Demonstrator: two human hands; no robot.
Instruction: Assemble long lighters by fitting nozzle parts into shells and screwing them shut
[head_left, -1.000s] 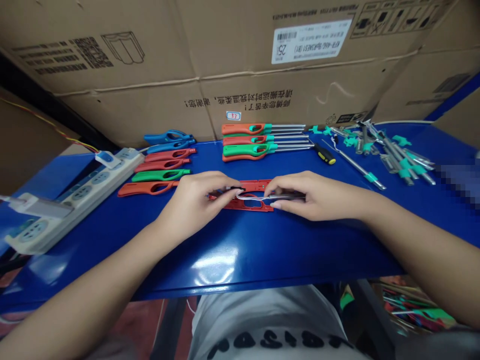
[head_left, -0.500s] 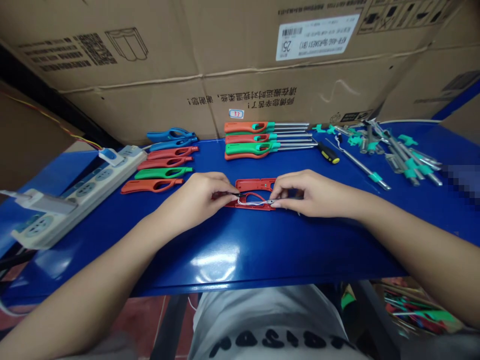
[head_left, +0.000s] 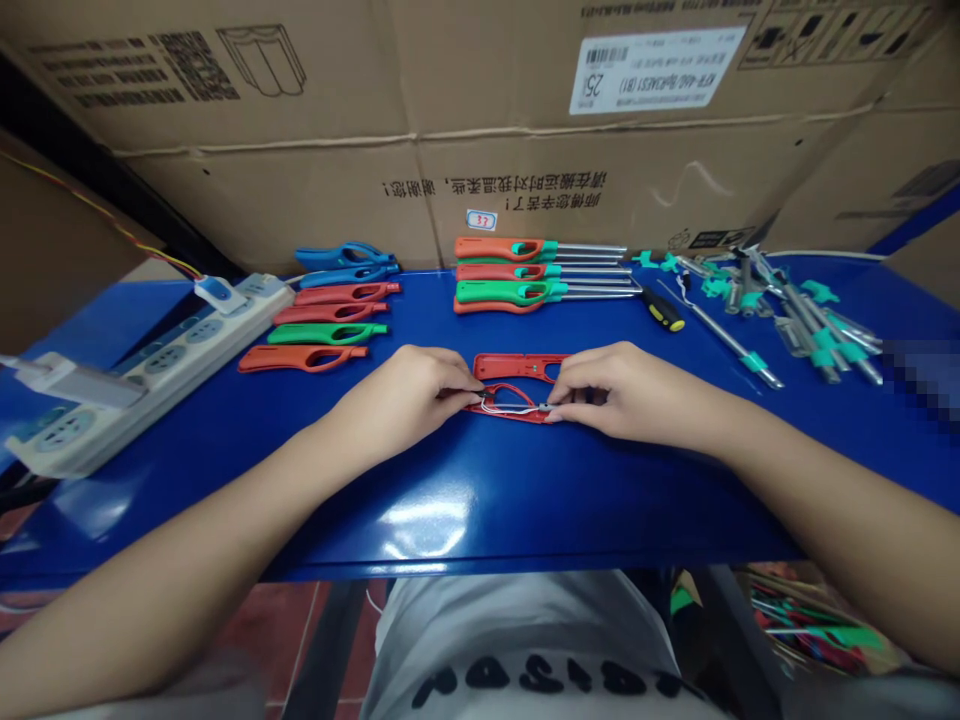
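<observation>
While the cardboard (head_left: pixel 300 190) walls off the back of the blue desk (head_left: pixel 337 525), a white power strip (head_left: pixel 176 355) takes up its left side and a row of coloured handles (head_left: pixel 296 315) lies beside that. Handles fitted with metal rods (head_left: pixel 502 291) lie stacked at the back, below a small tag (head_left: pixel 481 219), with a black-and-yellow screwdriver (head_left: pixel 664 311) near their tips; farther right are a loose rod (head_left: pixel 720 338) and a heap of metal and turquoise parts (head_left: pixel 806 320). Between the hands, the near red shell half (head_left: pixel 517 415) lies on the desk, the far red shell half (head_left: pixel 517 367) just behind it. The left hand (head_left: pixel 416 390) pinches a small dark piece (head_left: pixel 481 394) over the near half's left end; the right hand (head_left: pixel 626 385) grips a metal tube (head_left: pixel 545 407) by its end at the other, and white wire (head_left: pixel 517 408) runs between them. Fingers cover both ends of the near half and most of the tube, and whether the dark piece is seated is too small to tell. Compared with a second ago, the near half's loop shows more fully, and the nearest orange handle's tip, then against the left hand's outline, stands clear.
</observation>
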